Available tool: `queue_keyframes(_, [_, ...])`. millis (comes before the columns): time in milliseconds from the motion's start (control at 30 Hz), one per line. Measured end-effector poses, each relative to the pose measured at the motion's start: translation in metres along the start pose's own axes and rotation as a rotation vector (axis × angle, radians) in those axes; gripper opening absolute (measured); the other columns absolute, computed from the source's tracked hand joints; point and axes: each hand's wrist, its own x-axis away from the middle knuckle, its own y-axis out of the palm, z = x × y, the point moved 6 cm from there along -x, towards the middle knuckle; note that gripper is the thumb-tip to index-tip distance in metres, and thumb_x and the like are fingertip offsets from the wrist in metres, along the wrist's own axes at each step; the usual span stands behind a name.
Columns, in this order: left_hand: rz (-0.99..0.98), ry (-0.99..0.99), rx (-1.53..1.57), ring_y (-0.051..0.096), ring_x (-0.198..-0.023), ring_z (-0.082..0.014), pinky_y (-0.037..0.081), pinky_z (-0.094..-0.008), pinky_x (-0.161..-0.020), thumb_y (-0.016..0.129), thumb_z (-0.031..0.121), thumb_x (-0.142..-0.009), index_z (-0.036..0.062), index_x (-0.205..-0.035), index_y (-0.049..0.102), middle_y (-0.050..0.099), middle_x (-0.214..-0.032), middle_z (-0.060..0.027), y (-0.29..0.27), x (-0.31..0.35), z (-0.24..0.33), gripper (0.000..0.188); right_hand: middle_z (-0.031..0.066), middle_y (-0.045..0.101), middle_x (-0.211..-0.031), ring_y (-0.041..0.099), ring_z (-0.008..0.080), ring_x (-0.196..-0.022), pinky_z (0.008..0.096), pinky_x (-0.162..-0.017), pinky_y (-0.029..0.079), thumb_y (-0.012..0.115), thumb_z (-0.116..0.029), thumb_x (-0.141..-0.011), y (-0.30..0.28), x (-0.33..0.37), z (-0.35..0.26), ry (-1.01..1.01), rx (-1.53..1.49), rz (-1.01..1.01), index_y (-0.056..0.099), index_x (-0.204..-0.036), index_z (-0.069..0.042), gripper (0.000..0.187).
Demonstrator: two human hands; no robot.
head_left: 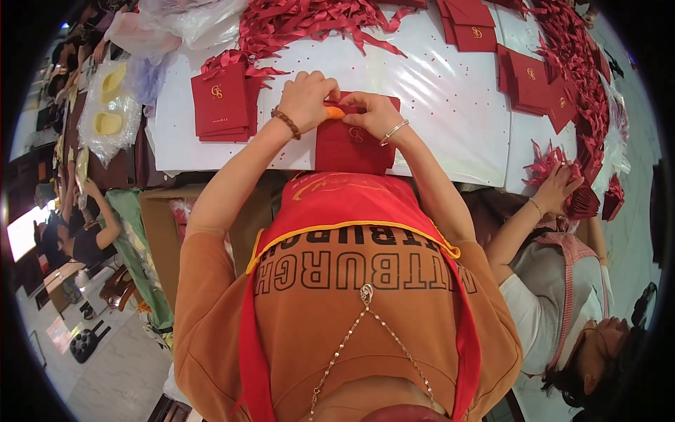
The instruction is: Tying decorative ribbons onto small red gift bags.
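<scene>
A flat red paper bag [342,152] with a small gold emblem lies before me at the table's near edge. My left hand [307,98] is closed at its top left corner, with an orange cover [335,112] over the thumb. My right hand [374,114] pinches the bag's top edge, fingers curled toward the left ones. Whatever small part is between the fingertips is hidden. To the left lies a stack of similar red bags [219,102], with dark red ribbons at its top edge.
A heap of red ribbons [309,21] covers the far side of the white table [436,141]. More red bags [529,81] lie at the right. Clear plastic wrap with yellow pieces [108,124] is at the left. A co-worker's hand [557,184] holds ribbons and bags at the right.
</scene>
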Motion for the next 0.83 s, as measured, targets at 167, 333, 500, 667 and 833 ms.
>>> queue_keyframes(167, [-0.127,-0.021,0.098,0.049,-0.091,-0.0272,0.039,-0.0371,-0.078,0.064,0.031,-0.071,0.0132,-0.080,0.060,0.055,-0.097,-0.0073,0.004,-0.006,-0.014,0.021,0.0082,0.063,-0.082,0.060,0.0189,-0.081,0.0315,-0.077,0.041,0.066,-0.016,-0.070,-0.002,0.014,-0.028,-0.129,0.321,0.122,0.058,-0.092,-0.008,0.024])
queue_keyframes(333, [-0.440,-0.067,0.139,0.053,-0.089,-0.0214,0.041,-0.0312,-0.076,0.057,0.025,-0.077,0.0054,-0.083,0.062,0.057,-0.099,-0.0088,0.030,-0.028,-0.042,0.021,0.0014,0.062,-0.070,0.058,0.0175,-0.073,0.0374,-0.080,0.029,0.062,-0.028,-0.074,0.007,0.020,-0.029,-0.148,0.562,0.113,0.058,-0.091,-0.015,0.021])
queue_keyframes(500, [-0.880,0.069,0.477,0.047,-0.065,-0.0111,0.037,-0.0253,-0.060,0.053,0.020,-0.075,0.0027,-0.079,0.062,0.056,-0.068,-0.0032,0.052,-0.030,-0.037,0.020,0.0027,0.061,-0.069,0.055,0.0171,-0.067,0.0332,-0.078,0.030,0.063,-0.028,-0.074,0.009,0.022,-0.033,-0.251,0.555,0.125,0.060,-0.088,-0.013,0.021])
queue_keyframes(667, [-0.721,0.159,0.473,0.046,-0.061,-0.0120,0.037,-0.0260,-0.059,0.056,0.017,-0.072,0.0005,-0.074,0.060,0.053,-0.065,-0.0021,0.060,-0.039,-0.038,0.017,0.0036,0.060,-0.065,0.056,0.0183,-0.066,0.0358,-0.079,0.029,0.063,-0.028,-0.072,0.008,0.017,-0.024,-0.239,0.498,0.083,0.061,-0.091,-0.014,0.023])
queue_keyframes(833, [-0.647,0.032,0.396,0.048,-0.066,-0.0141,0.038,-0.0270,-0.060,0.058,0.014,-0.067,-0.0002,-0.072,0.061,0.056,-0.078,-0.0049,0.065,-0.046,-0.042,0.015,0.0031,0.062,-0.065,0.057,0.0180,-0.067,0.0362,-0.076,0.030,0.063,-0.029,-0.072,0.004,0.014,-0.021,-0.134,0.407,-0.017,0.061,-0.094,-0.013,0.027])
